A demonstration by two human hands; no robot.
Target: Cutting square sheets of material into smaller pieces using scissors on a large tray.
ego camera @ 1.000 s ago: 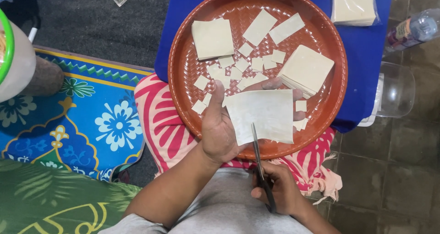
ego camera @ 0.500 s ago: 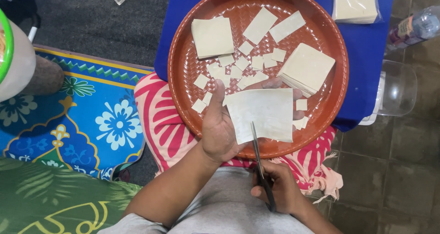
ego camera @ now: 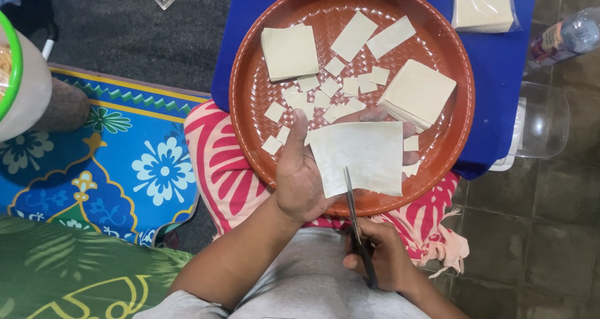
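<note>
Grey tiled floor (ego camera: 550, 231); blue floral mat (ego camera: 125, 162); dark carpet (ego camera: 112, 31).

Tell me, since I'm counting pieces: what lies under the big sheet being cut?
Under the big sheet show left-hand fingers and the round brown tray. Any cut pieces beneath stay hidden.

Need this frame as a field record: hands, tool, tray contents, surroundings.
left hand: holds a pale square sheet over the tray
right hand: grips scissors, blades at the sheet's near edge
tray: round, brown, woven pattern
in tray: two stacks of pale squares, cut strips and small pieces
under tray: blue surface
beyond tray: bagged stack
right edge: plastic bottle
left: floral mat
</note>
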